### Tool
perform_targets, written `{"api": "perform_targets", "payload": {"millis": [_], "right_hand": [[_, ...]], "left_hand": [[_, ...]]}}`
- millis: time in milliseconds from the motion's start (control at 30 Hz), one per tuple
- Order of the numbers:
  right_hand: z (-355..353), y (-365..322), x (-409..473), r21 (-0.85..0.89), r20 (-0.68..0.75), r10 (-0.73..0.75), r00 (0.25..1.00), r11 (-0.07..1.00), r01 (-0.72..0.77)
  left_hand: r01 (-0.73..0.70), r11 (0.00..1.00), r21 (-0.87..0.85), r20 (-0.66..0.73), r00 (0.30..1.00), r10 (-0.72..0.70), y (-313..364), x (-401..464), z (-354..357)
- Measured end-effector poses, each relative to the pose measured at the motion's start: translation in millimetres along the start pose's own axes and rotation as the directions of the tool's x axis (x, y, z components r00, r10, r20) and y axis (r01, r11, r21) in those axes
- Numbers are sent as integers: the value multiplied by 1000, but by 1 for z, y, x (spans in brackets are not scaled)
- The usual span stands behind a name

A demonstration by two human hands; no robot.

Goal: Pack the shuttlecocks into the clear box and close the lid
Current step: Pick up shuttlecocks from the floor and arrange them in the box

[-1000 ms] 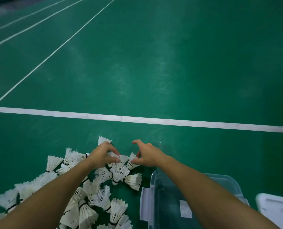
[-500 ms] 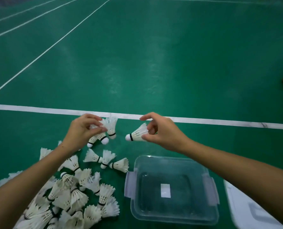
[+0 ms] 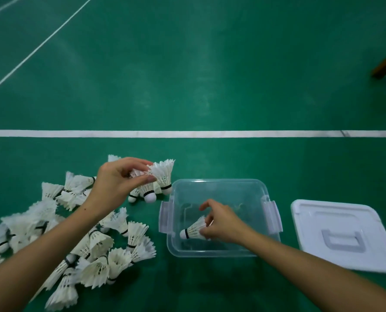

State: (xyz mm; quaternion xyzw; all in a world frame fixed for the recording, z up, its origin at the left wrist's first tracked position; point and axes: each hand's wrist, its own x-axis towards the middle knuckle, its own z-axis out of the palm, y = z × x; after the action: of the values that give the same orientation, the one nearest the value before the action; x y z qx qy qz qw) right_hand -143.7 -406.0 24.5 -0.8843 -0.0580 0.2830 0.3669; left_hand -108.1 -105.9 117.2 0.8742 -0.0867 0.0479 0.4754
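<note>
Right hand (image 3: 221, 224) is inside the clear box (image 3: 219, 251) on the green floor (image 3: 210, 75), fingers pinched on one shuttlecock (image 3: 193, 229) lying sideways, cork pointing left. Left hand (image 3: 117, 185) is closed around a bunch of shuttlecocks (image 3: 158, 181), corks down, just left of the box's far corner. Loose shuttlecock pile (image 3: 79, 244) lies left of box; white lid (image 3: 345, 235) lies off, right of it.
</note>
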Motion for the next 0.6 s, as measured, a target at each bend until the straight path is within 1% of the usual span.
{"api": "perform_targets", "payload": {"millis": [100,200,267,400,533,600], "right_hand": [[16,8,9,-67,100,67,993,996,-61],[29,12,12,-92,125,124,984,989,-112],[32,13,14,-107,138,140,981,986,-126],[33,13,14,-98,164,167,972,983,-153],[14,5,3,-53,201,158,967,987,-150],[-12,-1,-10,-52,152,103,983,994,-96]], "left_hand": [[-4,1000,2,12,1000,4,-2,-2,7],[-7,1000,7,36,999,7,-1,-4,12],[-2,1000,13,48,999,1,2,-5,16],[-33,999,-11,66,997,33,9,-4,21],[-89,996,18,113,990,86,21,0,23],[-156,987,44,148,978,148,27,5,22]]}}
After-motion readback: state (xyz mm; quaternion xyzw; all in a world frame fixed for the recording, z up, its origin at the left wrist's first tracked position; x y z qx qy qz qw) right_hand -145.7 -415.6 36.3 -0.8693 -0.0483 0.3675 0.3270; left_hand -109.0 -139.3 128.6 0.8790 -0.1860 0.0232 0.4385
